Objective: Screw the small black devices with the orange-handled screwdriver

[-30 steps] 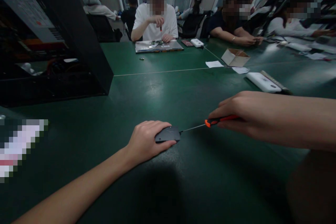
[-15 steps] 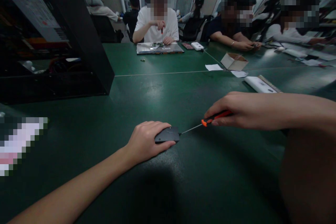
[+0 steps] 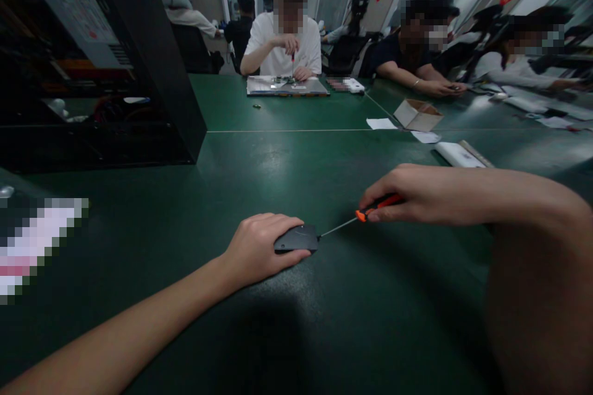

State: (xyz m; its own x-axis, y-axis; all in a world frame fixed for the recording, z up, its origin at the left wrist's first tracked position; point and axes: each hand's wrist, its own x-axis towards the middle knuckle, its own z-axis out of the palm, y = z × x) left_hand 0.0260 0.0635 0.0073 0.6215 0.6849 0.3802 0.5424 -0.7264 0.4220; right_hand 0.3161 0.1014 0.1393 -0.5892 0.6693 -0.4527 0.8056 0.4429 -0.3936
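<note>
My left hand (image 3: pixel 257 248) is closed over a small flat black device (image 3: pixel 299 238) that lies on the green table (image 3: pixel 296 160). Its fingers press on the near and left sides of the device. My right hand (image 3: pixel 407 194) grips an orange-handled screwdriver (image 3: pixel 370 210) held nearly level. The thin metal shaft points left and its tip meets the right edge of the black device.
A tall black cabinet (image 3: pixel 106 62) stands at the left. A small cardboard box (image 3: pixel 417 114), paper slips and a white device (image 3: pixel 456 154) lie at the right. Across the table several people work; one holds a screwdriver over an opened laptop (image 3: pixel 287 85).
My hands have barely moved on the table. The view has tipped up slightly, and my right hand has drawn a little left along the screwdriver.
</note>
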